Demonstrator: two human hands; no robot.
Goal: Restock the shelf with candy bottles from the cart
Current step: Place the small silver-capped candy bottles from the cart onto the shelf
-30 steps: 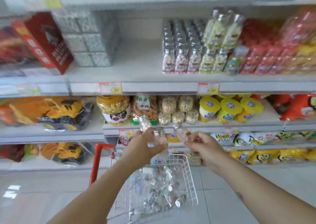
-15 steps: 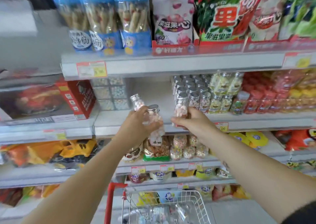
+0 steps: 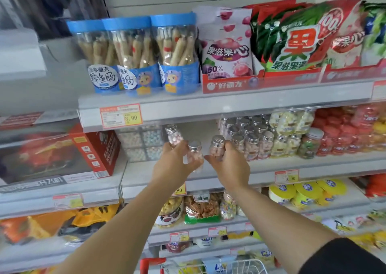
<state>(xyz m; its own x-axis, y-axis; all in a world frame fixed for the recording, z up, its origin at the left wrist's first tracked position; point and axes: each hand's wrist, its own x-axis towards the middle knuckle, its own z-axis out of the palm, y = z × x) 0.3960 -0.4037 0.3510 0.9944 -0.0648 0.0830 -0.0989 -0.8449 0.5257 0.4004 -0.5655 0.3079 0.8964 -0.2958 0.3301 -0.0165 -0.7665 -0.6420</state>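
At the far left a red cardboard box point(image 3: 93, 150), flat-sided and glossy, is seen lying on a neighbouring shelf. Three clear cylindrical jars point(image 3: 133, 54) with blue lids are stood on the tier above. Two candy bottles are gripped in the left hand point(image 3: 173, 166), with its fingers curled round both. The first bottle point(image 3: 174, 135) is small and of clear plastic, filled with pink and white beads and capped in shiny silver. It is tilted, so that its long axis leans and its cap points up and to the left. The second bottle point(image 3: 195, 155) is held nearly upright just beside it, cap upward. A third bottle point(image 3: 216, 148) is clasped in the right hand point(image 3: 230, 166), cap up and leaning slightly rightward. All three are held before the bare white stretch of the middle shelf point(image 3: 263, 176), above its front rail. Just right of that hand, stocked bottles point(image 3: 251, 141) of the same shape are packed upright in rows. At the bottom edge the white wire basket of the cart point(image 3: 246, 267) is partly seen.
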